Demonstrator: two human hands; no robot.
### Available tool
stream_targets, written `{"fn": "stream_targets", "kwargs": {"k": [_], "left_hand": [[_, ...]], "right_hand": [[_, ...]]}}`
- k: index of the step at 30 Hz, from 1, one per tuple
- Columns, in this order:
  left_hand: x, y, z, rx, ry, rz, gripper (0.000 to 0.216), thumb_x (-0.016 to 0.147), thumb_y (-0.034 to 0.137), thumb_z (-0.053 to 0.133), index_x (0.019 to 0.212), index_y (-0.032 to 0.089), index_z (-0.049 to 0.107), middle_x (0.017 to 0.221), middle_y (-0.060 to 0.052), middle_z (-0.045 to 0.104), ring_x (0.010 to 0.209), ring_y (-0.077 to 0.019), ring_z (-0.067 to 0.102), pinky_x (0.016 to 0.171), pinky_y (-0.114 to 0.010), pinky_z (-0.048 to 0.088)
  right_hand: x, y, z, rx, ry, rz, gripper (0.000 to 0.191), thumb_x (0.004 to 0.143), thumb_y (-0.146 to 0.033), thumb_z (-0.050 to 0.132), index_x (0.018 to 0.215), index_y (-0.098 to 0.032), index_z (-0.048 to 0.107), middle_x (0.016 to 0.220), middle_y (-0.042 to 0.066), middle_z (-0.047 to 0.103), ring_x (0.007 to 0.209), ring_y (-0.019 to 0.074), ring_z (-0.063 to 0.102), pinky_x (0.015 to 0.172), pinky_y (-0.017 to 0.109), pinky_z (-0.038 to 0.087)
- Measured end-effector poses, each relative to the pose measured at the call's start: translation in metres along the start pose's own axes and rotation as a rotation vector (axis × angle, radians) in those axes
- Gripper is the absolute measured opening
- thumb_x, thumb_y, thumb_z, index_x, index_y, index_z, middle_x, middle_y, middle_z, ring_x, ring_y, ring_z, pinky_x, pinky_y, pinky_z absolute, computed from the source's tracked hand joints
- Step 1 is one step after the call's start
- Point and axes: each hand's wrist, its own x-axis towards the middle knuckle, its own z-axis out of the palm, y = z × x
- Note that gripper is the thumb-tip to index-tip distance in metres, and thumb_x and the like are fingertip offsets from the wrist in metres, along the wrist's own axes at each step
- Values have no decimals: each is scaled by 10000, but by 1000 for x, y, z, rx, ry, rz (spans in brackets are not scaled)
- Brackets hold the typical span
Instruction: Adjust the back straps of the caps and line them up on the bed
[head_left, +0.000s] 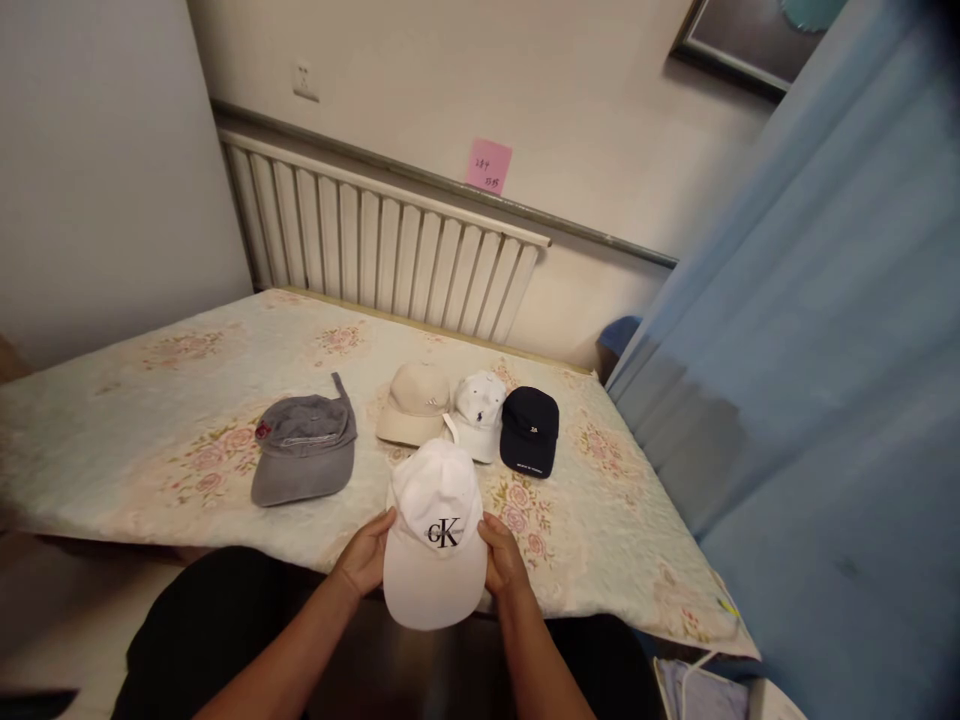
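Observation:
A white baseball cap (436,560) with dark letters on its front is held up over the near edge of the bed, brim toward me. My left hand (367,553) grips its left side and my right hand (501,553) its right side, fingers partly hidden behind the cap. Just beyond it, side by side on the bed, lie a beige cap (417,398), a smaller white cap (480,405) with a dark emblem, and a black cap (531,428). Off to the left rests a grey cap (304,460), its strap sticking up at the back.
The caps lie on a bed (630,500) with a floral cover. Behind it, a white radiator (375,235) lines the wall, with a pink note (489,165) above. A blue curtain (825,380) hangs along the right side. A bag (705,690) stands at the lower right.

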Motion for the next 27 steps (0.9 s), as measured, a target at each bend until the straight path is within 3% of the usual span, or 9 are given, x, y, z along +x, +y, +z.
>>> {"fn": "stream_targets", "kwargs": {"k": [6, 27], "left_hand": [[0, -3, 0, 78, 49, 179, 145, 747, 103, 633, 890, 119, 652, 792, -107, 726, 822, -273, 684, 840, -425, 492], [0, -2, -2, 110, 15, 178, 189, 758, 98, 625, 945, 116, 640, 823, -114, 725, 858, -279, 676, 832, -426, 497]], "right_hand": [[1, 0, -1, -2, 4, 4, 277, 666, -194, 738, 915, -134, 633, 789, 54, 722, 640, 179, 662, 664, 318, 535], [1, -4, -1, -58, -39, 22, 285, 711, -251, 707, 955, -129, 623, 805, 76, 716, 678, 198, 668, 636, 319, 537]]}}
